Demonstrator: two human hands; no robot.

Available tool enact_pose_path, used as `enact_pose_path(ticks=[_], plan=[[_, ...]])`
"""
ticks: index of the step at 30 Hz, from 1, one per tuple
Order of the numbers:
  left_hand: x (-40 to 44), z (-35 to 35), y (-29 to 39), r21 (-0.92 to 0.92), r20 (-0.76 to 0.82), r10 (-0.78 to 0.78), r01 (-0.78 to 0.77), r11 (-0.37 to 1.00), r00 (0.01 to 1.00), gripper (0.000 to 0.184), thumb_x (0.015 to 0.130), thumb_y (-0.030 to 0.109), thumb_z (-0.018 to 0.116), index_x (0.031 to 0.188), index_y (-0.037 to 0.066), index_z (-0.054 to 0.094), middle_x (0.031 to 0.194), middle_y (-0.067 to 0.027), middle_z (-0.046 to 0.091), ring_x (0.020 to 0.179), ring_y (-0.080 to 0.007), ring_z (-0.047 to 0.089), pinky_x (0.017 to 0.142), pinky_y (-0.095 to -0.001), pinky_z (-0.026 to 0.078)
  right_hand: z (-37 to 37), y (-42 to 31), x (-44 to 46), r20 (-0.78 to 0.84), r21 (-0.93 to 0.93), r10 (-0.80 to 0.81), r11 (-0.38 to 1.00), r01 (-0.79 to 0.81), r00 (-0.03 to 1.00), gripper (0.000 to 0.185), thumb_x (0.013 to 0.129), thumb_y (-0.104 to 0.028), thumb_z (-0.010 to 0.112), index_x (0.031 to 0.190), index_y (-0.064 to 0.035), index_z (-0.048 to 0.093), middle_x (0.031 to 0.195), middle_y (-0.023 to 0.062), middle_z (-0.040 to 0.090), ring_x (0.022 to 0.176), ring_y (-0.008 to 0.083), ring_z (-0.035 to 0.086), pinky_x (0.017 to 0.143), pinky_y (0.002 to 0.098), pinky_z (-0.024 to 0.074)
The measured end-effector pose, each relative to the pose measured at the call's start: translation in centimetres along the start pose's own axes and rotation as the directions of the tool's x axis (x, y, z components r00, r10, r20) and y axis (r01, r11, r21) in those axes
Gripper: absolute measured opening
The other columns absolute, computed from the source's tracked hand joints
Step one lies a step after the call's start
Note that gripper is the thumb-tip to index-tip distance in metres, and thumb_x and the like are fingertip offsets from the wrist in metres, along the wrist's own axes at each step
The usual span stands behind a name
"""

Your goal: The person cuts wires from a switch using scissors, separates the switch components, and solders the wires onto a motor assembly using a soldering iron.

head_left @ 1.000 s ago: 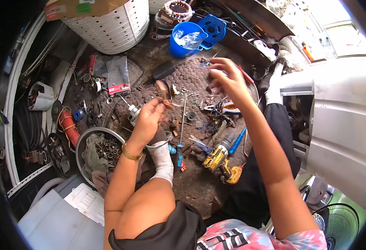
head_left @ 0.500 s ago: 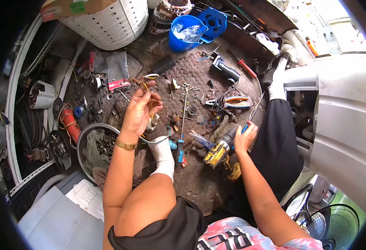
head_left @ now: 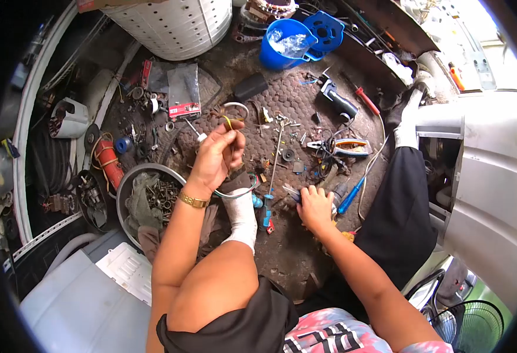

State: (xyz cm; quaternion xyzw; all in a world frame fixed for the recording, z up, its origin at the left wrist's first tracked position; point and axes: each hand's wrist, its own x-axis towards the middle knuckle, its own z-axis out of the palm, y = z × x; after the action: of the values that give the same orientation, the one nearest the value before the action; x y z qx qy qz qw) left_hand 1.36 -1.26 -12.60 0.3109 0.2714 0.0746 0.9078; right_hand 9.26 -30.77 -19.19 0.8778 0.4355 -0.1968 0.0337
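Pinched in my left hand (head_left: pixel 218 152) is a yellow wire (head_left: pixel 228 122), beside a white curved wire (head_left: pixel 238 105). A green and grey cable (head_left: pixel 235 195) loops below that hand, over the sock. My right hand (head_left: pixel 316 207) is closed over the dark blue handles of a small tool (head_left: pixel 292 191), its fingers partly hiding it. The yellow drill (head_left: pixel 349 236) is mostly covered by that hand and forearm. To its right lies a blue screwdriver (head_left: pixel 350 199). A long-shafted screwdriver (head_left: pixel 268 213) lies between the hands. Pliers (head_left: pixel 352 147) rest farther up.
A metal bowl of screws (head_left: pixel 130 220) stands at the left. Toward the back are a white perforated basket (head_left: pixel 173 29), a blue pitcher (head_left: pixel 275 60) and a black angled tool (head_left: pixel 340 105). A red-handled probe (head_left: pixel 367 101) lies right; a fan (head_left: pixel 473 320) stands lower right.
My right hand came down from the black angled tool's area, touched the blue screwdriver, then moved left to the dark blue handles. My left hand rose slightly, keeping the wire.
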Motion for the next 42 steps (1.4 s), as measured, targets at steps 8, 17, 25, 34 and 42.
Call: enact_pose_path(ticks=[8,17,25,34,42], plan=[[-0.2,0.5,-0.3,0.238,-0.006,0.012,-0.01,0.971,1.0,0.034,0.103,0.014,0.047,0.135,0.005,0.055,0.095,-0.0003,0.064,0.069,-0.0039,0.055,0.056,-0.019,0.045,-3.1,1.7,-2.5,-0.146,0.346,-0.065,0.931,0.113,0.987,0.034,0.087,-0.008,0.062,0.117,0.0002,0.047,0.095,0.0194,0.061,0.096,0.0389,0.061,0.103,0.0576,0.0395],[-1.5,4.3,-5.1,0.386,0.111,-0.016,-0.028,0.922,0.994,0.047,0.102,0.035,0.052,0.137,0.004,0.048,0.089,0.0056,0.049,0.071,-0.0001,0.042,0.053,-0.0161,0.033,-12.6,-7.0,3.5,-0.307,0.581,-0.032,0.785,0.215,0.951,0.034,0.091,-0.013,0.062,0.12,-0.002,0.05,0.107,0.0219,0.056,0.09,0.0419,0.059,0.075,0.047,0.0494],[-0.5,3.0,-4.4,0.17,-0.198,0.124,-0.091,0.981,0.972,0.029,0.103,0.026,0.046,0.116,0.004,0.06,0.081,0.0046,0.049,0.062,-0.003,0.043,0.042,-0.0186,0.028,-11.3,-5.5,0.5,-0.376,0.505,-0.139,0.798,0.329,0.916,0.06,0.073,0.0,0.063,0.132,-0.0013,0.054,0.102,0.0179,0.054,0.09,0.0346,0.053,0.079,0.0433,0.0451],[-1.6,4.7,-2.0,0.092,-0.055,-0.098,0.103,0.99,0.994,0.046,0.104,0.033,0.048,0.142,0.006,0.049,0.09,0.0063,0.05,0.071,-0.0014,0.046,0.052,-0.0173,0.032,-9.5,-4.1,1.6,-0.164,0.785,-0.107,0.588,0.195,0.981,0.066,0.072,-0.009,0.077,0.134,-0.0037,0.054,0.097,0.0181,0.066,0.088,0.0309,0.065,0.077,0.0404,0.0522],[0.0,1.0,-1.2,0.638,-0.064,-0.061,0.088,0.765,0.996,0.047,0.1,0.012,0.053,0.146,0.005,0.045,0.088,0.0032,0.055,0.07,-0.0035,0.052,0.059,-0.0191,0.045,-13.0,4.9,2.7,0.262,0.769,-0.11,0.624,-0.139,0.959,0.071,0.064,-0.035,0.092,0.122,-0.0035,0.066,0.08,0.006,0.066,0.072,0.0152,0.061,0.07,0.0321,0.0501]])
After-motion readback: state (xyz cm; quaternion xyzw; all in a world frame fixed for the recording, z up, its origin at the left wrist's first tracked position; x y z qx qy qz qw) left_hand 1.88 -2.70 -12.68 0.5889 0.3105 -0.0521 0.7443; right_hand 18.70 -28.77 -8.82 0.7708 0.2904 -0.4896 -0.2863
